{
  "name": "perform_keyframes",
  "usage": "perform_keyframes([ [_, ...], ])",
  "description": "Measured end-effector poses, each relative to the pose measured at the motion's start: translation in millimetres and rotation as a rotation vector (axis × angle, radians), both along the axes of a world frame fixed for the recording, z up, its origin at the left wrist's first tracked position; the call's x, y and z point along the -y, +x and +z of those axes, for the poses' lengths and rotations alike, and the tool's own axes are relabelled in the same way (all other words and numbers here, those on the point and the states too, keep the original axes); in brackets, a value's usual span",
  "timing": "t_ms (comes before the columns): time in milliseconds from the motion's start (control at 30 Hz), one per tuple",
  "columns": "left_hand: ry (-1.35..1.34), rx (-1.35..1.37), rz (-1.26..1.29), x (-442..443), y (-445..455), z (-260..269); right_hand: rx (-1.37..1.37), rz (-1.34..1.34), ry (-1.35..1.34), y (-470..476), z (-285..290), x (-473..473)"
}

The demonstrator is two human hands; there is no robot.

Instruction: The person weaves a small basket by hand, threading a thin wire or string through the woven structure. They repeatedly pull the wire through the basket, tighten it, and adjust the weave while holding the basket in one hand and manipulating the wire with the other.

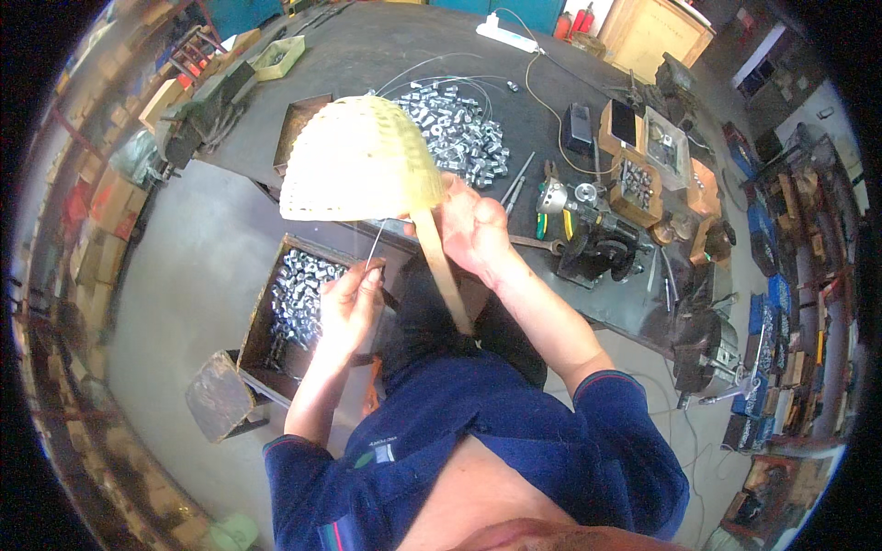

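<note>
Between my hands is a pale yellow woven basket scoop [362, 162] with a flat handle [439, 275] pointing down towards my body. My right hand [472, 224] is against its right side near the handle, the fingers partly hidden behind it. My left hand [353, 296] pinches a thin metal wire [375, 241] that runs up to the scoop's lower edge. Below and left of the scoop, a metal box [258, 324] holds many small shiny metal fittings [303, 289]. A pile of similar metal fittings [458, 131] lies on the dark workbench [331, 41] behind the scoop.
To the right on the bench are pliers [552, 200], a wrench [534, 242], a black machine part [599, 248] and boxes of small parts [634, 186]. A white power strip [506, 34] lies at the back. Bench vises [196, 117] stand left, a stool [219, 396] lower left.
</note>
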State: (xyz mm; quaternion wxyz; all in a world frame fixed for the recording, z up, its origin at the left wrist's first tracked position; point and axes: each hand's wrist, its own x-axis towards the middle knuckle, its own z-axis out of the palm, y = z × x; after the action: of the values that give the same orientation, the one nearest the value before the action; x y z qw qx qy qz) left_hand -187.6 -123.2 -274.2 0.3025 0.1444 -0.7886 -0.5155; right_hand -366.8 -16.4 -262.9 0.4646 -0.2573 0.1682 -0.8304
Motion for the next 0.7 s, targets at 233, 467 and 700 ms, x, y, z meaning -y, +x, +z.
perform_keyframes([
  [233,-0.444,-0.030,-0.079,13,10,-11,0.227,-0.020,0.096,11,-32,-20],
  [467,-0.733,-0.231,-0.210,-3,-10,-21,0.409,-0.179,0.325,26,17,-44],
  [700,0.197,-0.076,-0.332,-23,-29,-13,0.221,-0.098,0.250,2,51,-42],
])
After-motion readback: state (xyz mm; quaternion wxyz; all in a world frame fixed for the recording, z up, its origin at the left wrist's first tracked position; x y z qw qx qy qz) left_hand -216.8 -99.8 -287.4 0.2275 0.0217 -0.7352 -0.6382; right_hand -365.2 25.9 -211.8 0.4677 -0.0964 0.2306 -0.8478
